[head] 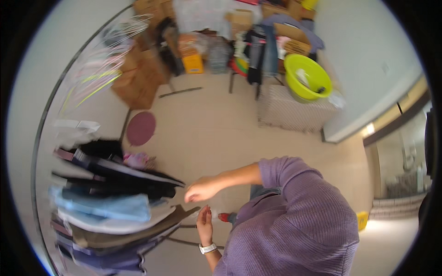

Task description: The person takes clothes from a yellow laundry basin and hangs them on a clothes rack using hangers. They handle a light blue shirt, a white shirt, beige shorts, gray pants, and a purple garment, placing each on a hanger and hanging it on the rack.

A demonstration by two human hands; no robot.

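Observation:
My right hand [201, 189], its fingers bent and blurred, is just right of the tip of a dark garment [138, 172] hanging on a clothes rack [38, 138]; whether it pinches anything is hidden. Below it, my left hand [204, 220] is raised with its fingers loosely apart, empty, and a white watch [208, 248] is on that wrist. Beside the hands, the rack also carries a light-blue garment [103, 205], a white one [121, 225], an olive-brown one [114, 238] and a navy one [107, 258], all motion-blurred.
Empty hangers [103, 65] hang farther up the rack, near brown cardboard boxes [138, 79]. A round purple stool [141, 128] stands beside the rack. At the back are an orange box [192, 63], draped clothes [256, 51] and a lime-green basin [304, 69] on a fabric-covered block [293, 110].

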